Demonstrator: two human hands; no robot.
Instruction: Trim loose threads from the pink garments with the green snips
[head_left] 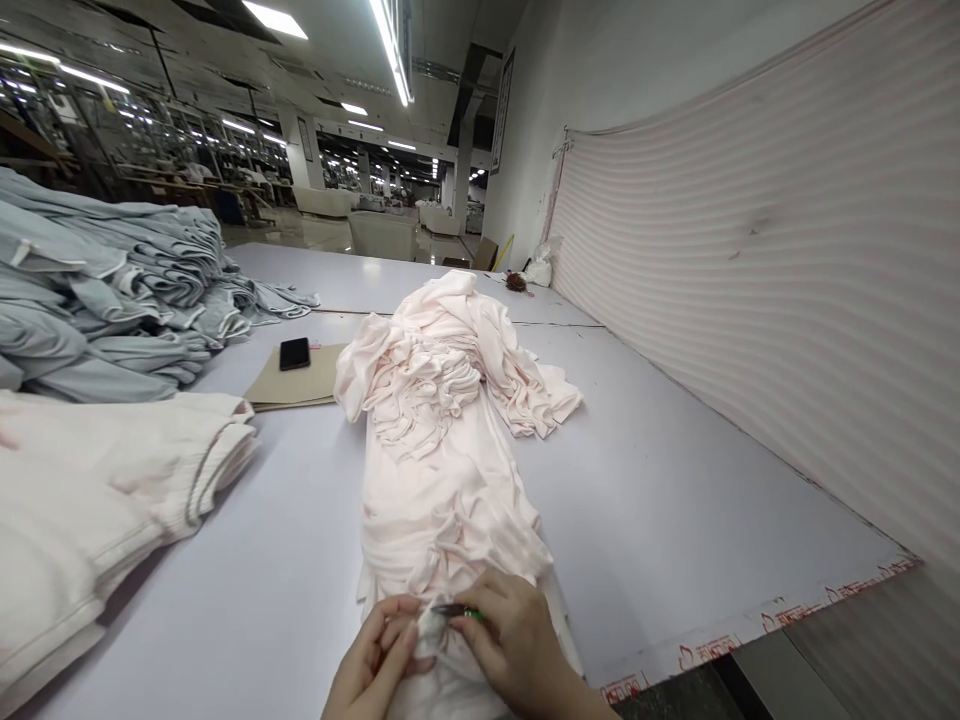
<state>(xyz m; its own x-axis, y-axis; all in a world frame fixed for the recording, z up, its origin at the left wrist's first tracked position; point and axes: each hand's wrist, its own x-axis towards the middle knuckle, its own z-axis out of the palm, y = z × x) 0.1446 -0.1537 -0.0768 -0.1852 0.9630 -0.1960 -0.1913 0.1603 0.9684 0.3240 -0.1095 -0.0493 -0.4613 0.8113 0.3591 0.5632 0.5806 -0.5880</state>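
Observation:
Pale pink fabric (450, 500) lies in a long, crumpled heap down the middle of the table. At its near end my left hand (382, 655) is closed, pinching a small whitish fold of the cloth between thumb and fingers. My right hand (517, 635) grips a pair of small thread snips (450, 609) with dark blades and a bit of green showing by the fingers. The blades point left and meet the pinched fold. Whether they are cutting a thread there is too small to make out.
The white table (660, 470) ends at a taped front edge. Grey-blue garments (112, 290) are heaped at the left, with folded pale pink garments (97, 500) nearer. A black phone (295, 353) rests on brown cardboard (277, 388). Striped cloth (750, 250) covers the right wall.

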